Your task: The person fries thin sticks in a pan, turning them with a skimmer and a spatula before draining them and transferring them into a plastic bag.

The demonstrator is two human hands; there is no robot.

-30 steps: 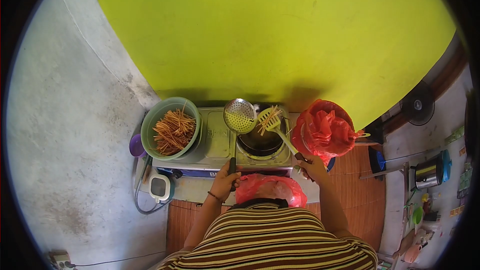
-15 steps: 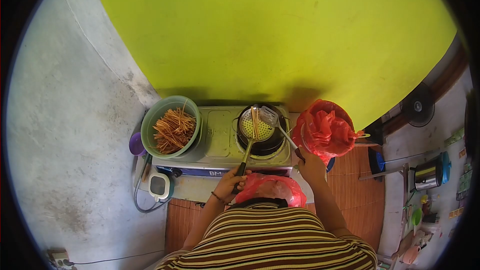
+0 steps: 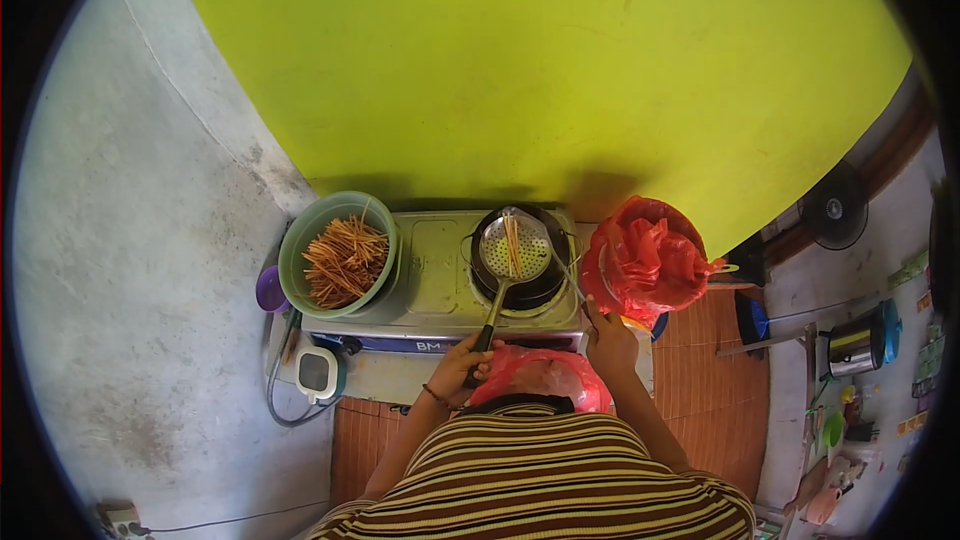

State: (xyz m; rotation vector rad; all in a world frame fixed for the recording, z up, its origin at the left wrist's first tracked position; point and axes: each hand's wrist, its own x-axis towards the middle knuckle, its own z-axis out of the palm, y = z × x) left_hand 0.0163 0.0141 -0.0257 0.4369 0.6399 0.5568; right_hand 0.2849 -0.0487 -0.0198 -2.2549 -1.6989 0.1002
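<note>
My left hand [image 3: 462, 370] is closed round the dark handle of a perforated skimmer [image 3: 530, 248]. Its round head lies over a dark wok [image 3: 541, 294] on the right burner, with a few thin brown sticks [image 3: 512, 246] on it. The fingers of my right hand [image 3: 612, 346] wrap the handle of a metal spatula [image 3: 566, 268], whose shaft runs up along the wok's right side. The spatula's blade is near the skimmer's far rim and hard to make out. Many similar fried-looking sticks [image 3: 348, 258] fill a green basin [image 3: 290, 270] on the stove's left side.
The gas stove [image 3: 432, 285] stands against a lime-green wall. Right of it is a container lined with a red plastic bag [image 3: 655, 258]. Another red bag [image 3: 540, 376] lies close to my body. A purple cup [image 3: 271, 290] and a white-framed device [image 3: 318, 372] are at the left.
The spatula's blade, earlier broad at the skimmer's right rim, has turned and shifted slightly left and up. My right hand has moved a little, while my left hand stays nearly still.
</note>
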